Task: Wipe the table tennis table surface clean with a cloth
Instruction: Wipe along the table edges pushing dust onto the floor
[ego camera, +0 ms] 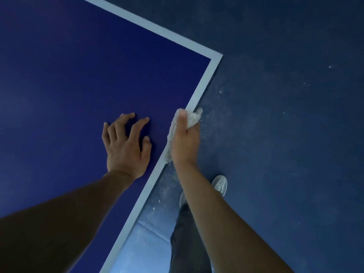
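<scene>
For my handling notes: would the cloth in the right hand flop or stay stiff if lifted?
Probably floppy: the cloth bunches and folds around the right hand. Likely light and not slippery, given its fluffy pile.

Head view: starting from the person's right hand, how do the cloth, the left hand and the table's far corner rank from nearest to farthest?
1. Cloth: gripped in the right hand itself, at the table's side edge.
2. Left hand: just to the left, fingers spread on the table tennis table.
3. Far corner: well ahead, along that same edge.
</scene>
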